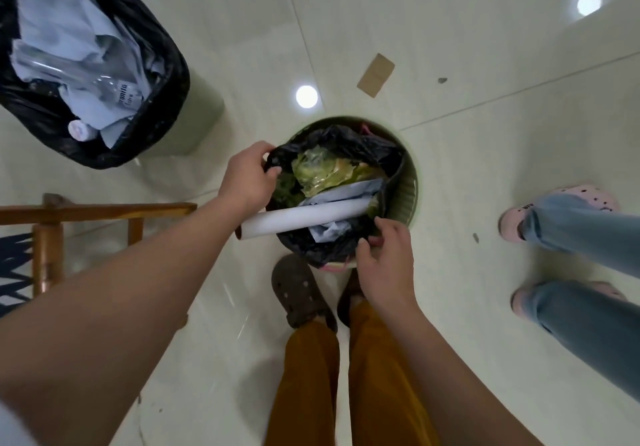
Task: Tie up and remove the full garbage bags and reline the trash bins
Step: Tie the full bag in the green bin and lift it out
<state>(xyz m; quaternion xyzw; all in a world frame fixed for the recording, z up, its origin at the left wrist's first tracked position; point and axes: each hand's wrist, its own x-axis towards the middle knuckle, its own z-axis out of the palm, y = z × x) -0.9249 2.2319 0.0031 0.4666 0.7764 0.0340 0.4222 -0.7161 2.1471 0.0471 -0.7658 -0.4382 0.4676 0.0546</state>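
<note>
Left hand, right hand, pinching black bag

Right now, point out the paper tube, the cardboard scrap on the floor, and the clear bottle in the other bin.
paper tube (304, 217): head view, middle of the white roll.
cardboard scrap (376, 75): head view, centre of the brown piece.
clear bottle (104, 81): head view, on its glassy body.

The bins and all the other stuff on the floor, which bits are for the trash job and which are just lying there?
For the job:
- near bin
- its black bag, gripped by left hand and right hand
- far bin with full black liner

Just lying about:
- cardboard piece
- wooden furniture
- small floor scraps
</note>
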